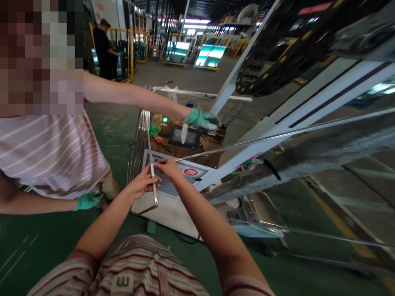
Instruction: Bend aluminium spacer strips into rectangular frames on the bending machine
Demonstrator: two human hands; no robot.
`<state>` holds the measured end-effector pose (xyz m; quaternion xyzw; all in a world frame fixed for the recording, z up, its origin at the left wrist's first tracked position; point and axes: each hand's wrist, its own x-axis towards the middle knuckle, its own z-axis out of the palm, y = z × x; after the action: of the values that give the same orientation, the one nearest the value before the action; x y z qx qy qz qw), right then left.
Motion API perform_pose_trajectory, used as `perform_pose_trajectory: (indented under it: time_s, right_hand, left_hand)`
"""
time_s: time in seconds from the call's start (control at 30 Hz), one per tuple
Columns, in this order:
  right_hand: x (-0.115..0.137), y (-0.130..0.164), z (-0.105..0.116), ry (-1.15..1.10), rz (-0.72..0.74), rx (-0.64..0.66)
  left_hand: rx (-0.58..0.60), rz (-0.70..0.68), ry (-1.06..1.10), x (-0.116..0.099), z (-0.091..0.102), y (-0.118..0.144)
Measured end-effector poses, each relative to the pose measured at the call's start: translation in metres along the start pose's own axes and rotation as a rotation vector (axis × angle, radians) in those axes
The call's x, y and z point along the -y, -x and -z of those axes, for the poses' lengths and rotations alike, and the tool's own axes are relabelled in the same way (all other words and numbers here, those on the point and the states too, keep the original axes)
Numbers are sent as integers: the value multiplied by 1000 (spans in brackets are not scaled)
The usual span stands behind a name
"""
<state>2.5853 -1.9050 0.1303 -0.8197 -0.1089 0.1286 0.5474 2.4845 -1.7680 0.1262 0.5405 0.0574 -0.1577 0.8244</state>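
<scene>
Your left hand point(142, 186) has its fingers closed around a thin aluminium spacer bar point(152, 176), gripping it near the bar's bent lower corner, which hangs over the front edge of the white control console point(168, 211). Your right hand point(168, 167) rests just beside it on the same bar, fingers curled and touching the metal, though you cannot tell whether they clamp it. The bar runs up toward a bundle of similar bars point(138, 139). A co-worker's green-gloved hand point(202, 119) reaches over the machine's touchscreen point(185, 137) at the console's far edge.
</scene>
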Motion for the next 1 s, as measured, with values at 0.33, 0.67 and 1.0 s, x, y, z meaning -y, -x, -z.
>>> perform_pose_trajectory:
  time_s: [0.33, 0.67, 1.0]
  right_hand:
    - [18, -2, 16, -85, -293, 142]
    - [-6, -5, 5, 221, -60, 60]
    - [12, 0, 2, 172, -71, 155]
  left_hand:
    - [-42, 1, -71, 13, -10, -5]
    - [-49, 10, -18, 32, -3, -7]
    - [-54, 86, -35, 35, 2, -8]
